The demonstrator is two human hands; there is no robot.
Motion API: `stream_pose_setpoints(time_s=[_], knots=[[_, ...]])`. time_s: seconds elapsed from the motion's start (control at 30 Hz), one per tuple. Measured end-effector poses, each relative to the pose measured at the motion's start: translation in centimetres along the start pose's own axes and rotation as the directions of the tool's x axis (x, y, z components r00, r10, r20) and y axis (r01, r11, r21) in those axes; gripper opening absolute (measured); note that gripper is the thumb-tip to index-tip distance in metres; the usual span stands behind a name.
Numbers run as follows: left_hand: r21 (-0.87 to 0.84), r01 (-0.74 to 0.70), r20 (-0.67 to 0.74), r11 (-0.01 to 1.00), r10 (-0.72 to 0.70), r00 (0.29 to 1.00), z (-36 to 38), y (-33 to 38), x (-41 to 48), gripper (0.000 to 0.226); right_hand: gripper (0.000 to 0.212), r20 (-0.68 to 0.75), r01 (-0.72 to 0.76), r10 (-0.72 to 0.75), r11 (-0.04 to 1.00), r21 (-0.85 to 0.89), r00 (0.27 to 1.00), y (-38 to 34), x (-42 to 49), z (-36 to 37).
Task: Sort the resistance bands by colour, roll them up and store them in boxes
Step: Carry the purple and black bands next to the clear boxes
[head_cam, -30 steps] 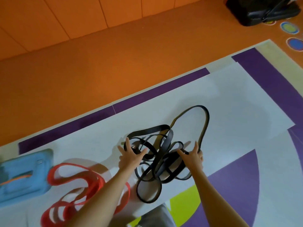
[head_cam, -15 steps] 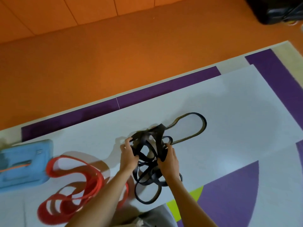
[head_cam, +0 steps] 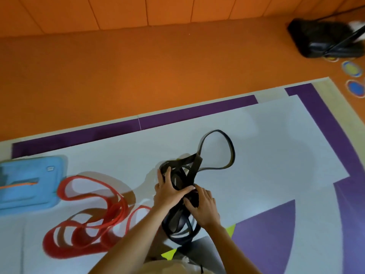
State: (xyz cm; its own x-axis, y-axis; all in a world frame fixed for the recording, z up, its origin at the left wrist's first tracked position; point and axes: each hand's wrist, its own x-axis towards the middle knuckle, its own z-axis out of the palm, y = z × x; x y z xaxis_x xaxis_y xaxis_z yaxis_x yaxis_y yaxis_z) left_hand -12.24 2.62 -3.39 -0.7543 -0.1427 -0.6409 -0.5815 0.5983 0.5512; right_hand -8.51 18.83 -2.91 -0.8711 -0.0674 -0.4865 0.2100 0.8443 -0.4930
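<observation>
A tangle of black resistance bands (head_cam: pixel 215 153) lies on the pale mat in front of me, one long loop reaching up and right. My left hand (head_cam: pixel 167 191) holds the bundle from the left, thumb laid across the bands. My right hand (head_cam: pixel 203 206) grips the same bundle just below and to the right, fingers curled on the straps. Both hands touch at the middle of the tangle. A heap of red resistance bands (head_cam: pixel 94 220) lies looped on the mat to the left, apart from my hands.
A blue box (head_cam: pixel 29 182) sits at the left edge of the mat. A black bag (head_cam: pixel 324 38) rests on the orange floor at the far right, near round floor markers (head_cam: pixel 352 69). The mat (head_cam: pixel 276 147) has purple borders.
My hands have drawn together, gathering the spread black bands into a tighter bundle. The long loop has pulled in. The red bands have not moved.
</observation>
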Motion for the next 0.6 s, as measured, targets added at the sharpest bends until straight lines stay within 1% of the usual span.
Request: stream_pose_setpoints(time_s=[0.07,0.13,0.17,0.2,0.3,0.47,0.53,0.6], knots=[[0.043,0.042,-0.044,0.998,-0.04,0.998,1.4,0.7,-0.4,0.133,0.051,-0.086,-0.003,0.006,1.0,0.031,0.996,1.4,0.7,-1.4],[0.041,0.097,-0.056,0.994,-0.094,0.994,2.6,1.3,-0.4,0.143,0.038,-0.192,-0.02,0.025,0.999,0.025,0.981,3.3,2.3,-3.1],[0.029,0.119,-0.06,0.992,-0.117,0.991,3.1,1.7,-0.3,0.146,0.037,-0.222,-0.037,0.036,0.999,-0.002,0.974,4.2,3.3,-4.0],[0.019,0.141,-0.07,0.99,-0.139,0.988,3.6,2.0,-0.3,0.148,0.04,-0.224,-0.059,0.051,0.998,-0.031,0.973,5.0,4.3,-5.1],[0.041,0.22,-0.123,0.975,-0.214,0.969,5.0,3.4,-0.3,0.155,0.053,-0.164,-0.12,0.108,0.991,-0.066,0.981,7.4,7.7,-8.4],[0.063,0.332,-0.203,0.941,-0.313,0.928,7.0,5.8,0.1,0.16,0.07,-0.026,-0.122,0.121,0.991,-0.048,0.992,9.6,12.7,-12.4],[0.086,0.357,-0.242,0.93,-0.328,0.913,7.8,6.2,0.2,0.156,0.075,0.034,-0.102,0.103,0.994,-0.038,0.994,9.9,13.8,-12.9],[0.084,0.363,-0.3,0.928,-0.324,0.897,8.3,6.1,0.4,0.145,0.076,0.071,-0.09,0.094,0.994,-0.069,0.993,10.0,14.6,-13.1]])
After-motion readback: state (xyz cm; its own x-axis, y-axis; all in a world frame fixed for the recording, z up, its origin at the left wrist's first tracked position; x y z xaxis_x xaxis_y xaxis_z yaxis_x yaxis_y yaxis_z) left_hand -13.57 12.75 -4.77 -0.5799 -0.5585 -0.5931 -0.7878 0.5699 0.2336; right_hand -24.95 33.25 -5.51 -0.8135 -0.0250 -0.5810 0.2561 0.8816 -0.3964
